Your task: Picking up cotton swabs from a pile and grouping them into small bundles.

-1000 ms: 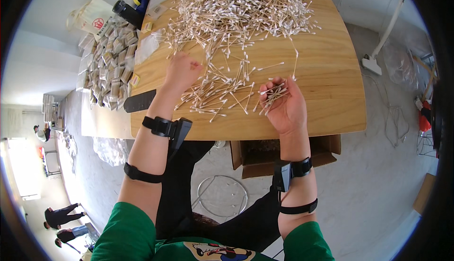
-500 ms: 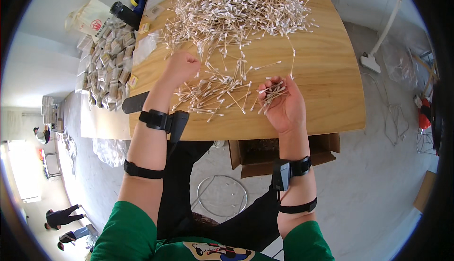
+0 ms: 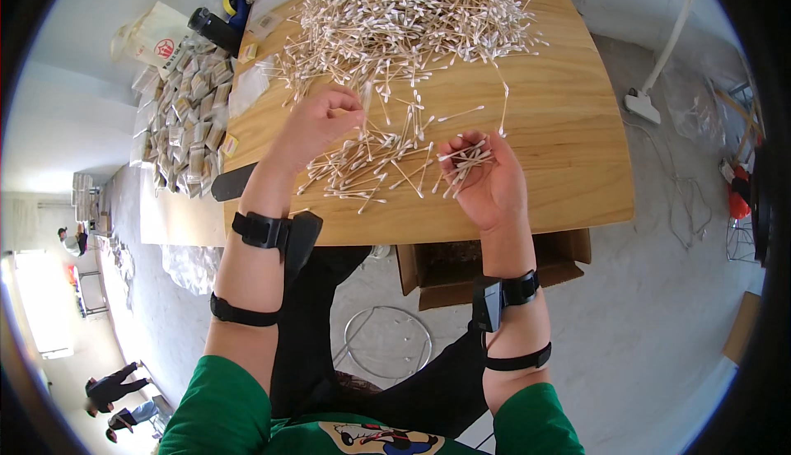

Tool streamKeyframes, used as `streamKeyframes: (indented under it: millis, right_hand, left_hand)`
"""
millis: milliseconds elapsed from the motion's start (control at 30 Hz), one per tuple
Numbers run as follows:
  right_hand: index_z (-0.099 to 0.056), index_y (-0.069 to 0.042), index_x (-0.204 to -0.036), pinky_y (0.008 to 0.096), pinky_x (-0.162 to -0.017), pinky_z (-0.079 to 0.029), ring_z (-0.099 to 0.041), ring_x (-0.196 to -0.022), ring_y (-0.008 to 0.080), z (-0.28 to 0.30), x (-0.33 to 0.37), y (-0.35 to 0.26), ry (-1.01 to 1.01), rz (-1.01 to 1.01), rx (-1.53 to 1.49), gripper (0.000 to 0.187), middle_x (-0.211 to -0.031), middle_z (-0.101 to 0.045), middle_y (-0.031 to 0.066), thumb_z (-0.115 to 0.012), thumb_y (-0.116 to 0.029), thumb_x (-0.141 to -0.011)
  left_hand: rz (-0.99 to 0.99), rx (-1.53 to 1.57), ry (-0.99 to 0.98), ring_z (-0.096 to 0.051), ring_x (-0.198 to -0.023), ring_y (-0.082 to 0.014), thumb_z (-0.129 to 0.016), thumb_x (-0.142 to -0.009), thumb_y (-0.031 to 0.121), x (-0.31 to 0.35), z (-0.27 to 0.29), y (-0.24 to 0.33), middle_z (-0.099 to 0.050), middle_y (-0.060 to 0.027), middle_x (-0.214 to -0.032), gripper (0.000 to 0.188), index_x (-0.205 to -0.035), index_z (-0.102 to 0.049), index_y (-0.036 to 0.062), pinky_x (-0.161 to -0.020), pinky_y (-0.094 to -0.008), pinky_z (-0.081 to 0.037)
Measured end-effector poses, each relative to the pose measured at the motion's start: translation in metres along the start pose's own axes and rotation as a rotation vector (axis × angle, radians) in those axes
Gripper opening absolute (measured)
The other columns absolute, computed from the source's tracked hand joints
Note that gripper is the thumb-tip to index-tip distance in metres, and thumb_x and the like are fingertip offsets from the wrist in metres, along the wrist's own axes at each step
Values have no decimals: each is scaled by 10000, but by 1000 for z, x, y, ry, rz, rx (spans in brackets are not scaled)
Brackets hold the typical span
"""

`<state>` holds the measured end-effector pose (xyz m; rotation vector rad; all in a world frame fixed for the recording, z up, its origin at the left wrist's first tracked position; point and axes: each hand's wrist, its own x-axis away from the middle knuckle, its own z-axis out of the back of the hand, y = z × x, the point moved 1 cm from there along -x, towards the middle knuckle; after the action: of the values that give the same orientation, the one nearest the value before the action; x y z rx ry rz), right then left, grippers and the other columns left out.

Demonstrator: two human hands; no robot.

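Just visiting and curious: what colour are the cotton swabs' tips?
The swab tips are white, clearest in the head view.

Workshop, cotton swabs [image 3: 412, 10] heaped on wooden table [image 3: 568, 142], piled packets [image 3: 194, 117], grey floor [image 3: 610, 307]

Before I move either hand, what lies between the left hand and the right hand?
In the head view, loose cotton swabs lie scattered on the wooden table between the left hand and the right hand.

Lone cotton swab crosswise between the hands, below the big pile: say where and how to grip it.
Pinch the lone swab mid-stick from above, finger and thumb on its long sides: it lies flat, thin and apart, cotton at both tips. The left hand probably suits; the right hand cups other swabs.
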<state>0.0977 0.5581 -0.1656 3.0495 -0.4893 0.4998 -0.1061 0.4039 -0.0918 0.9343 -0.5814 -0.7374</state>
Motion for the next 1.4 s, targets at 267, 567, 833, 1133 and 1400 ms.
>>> streamKeyframes:
  millis: [267, 567, 833, 1133, 1400]
  right_hand:
    - [-521, 32, -992, 465, -896, -484, -586, -984, 364, -16, 2, 20, 22, -9, 21, 450, -960, -607, 207, -311, -366, -993]
    - [-519, 33, -991, 467, -898, -481, -574, -1016, 367, -19, 7, 9, 30, 40, 41, 486, -995, -597, 214, -276, -388, -995]
    - [-524, 37, -994, 465, -918, -474, -561, -1044, 372, -11, 4, 2, -22, 74, -10, 481, -1022, -589, 220, -291, -384, -991]
    - [-523, 47, -995, 474, -938, -465, -539, -1072, 382, -13, 1, 9, -73, 125, -102, 471, -1046, -579, 220, -320, -377, -985]
    - [-510, 55, -1014, 463, -921, -484, -537, -1072, 384, -13, 3, 5, -115, 141, -84, 478, -1042, -577, 226, -306, -376, -990]
  left_hand:
    - [-285, -209, -193, -560, -840, -127, -654, -833, 139, 9, -53, 41, -587, -56, -1016, 147, -908, -629, 15, -741, -264, -450]
    - [-61, -394, 439, -598, -828, -229, -636, -834, 181, -5, 26, -48, -614, -119, -909, 187, -921, -649, 16, -742, -308, -472]
    - [-172, -430, 359, -578, -832, -197, -674, -791, 117, 29, -1, -19, -595, -89, -888, 119, -838, -621, 22, -750, -290, -455]
    - [-399, -358, 145, -537, -824, -286, -757, -652, 121, 64, -104, 39, -552, -91, -849, 179, -727, -614, 45, -742, -374, -441]
    - [-331, -269, 158, -545, -831, -294, -758, -666, 125, 64, -124, 27, -555, -108, -860, 205, -761, -626, 0, -715, -374, -449]
